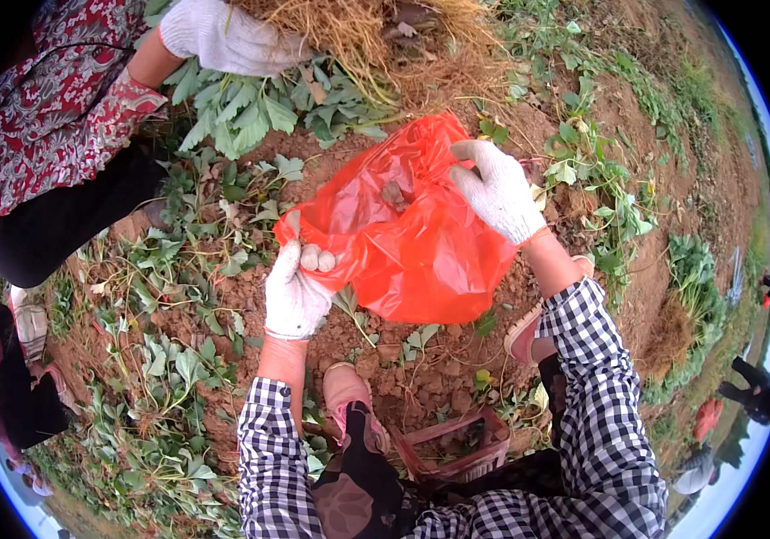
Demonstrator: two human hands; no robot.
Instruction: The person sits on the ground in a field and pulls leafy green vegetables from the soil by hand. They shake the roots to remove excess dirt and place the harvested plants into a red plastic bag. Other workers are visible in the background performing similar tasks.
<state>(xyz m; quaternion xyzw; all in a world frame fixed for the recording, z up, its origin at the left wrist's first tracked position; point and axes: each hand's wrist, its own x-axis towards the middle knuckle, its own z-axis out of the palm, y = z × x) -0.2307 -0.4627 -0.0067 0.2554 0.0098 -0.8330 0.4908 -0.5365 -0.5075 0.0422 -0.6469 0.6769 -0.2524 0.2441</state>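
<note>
A thin red plastic bag hangs between my two gloved hands, its mouth spread and its inside partly in view. My left hand, in a white knit glove, pinches the bag's rim at the left. At the upper right of the bag, my right hand holds the gathered edge between thumb and fingers. A small brown clod shows at the bag's mouth; whether it lies inside I cannot tell. Just beyond the bag, a co-worker's gloved hand rests on a bundle of leafy plants with long pale roots.
A reddish plastic crate stands between my feet. Cut leafy plants litter the brown soil at the left. Another rooted bundle lies at the right. A co-worker in a red patterned garment is close at the upper left; other people are farther off.
</note>
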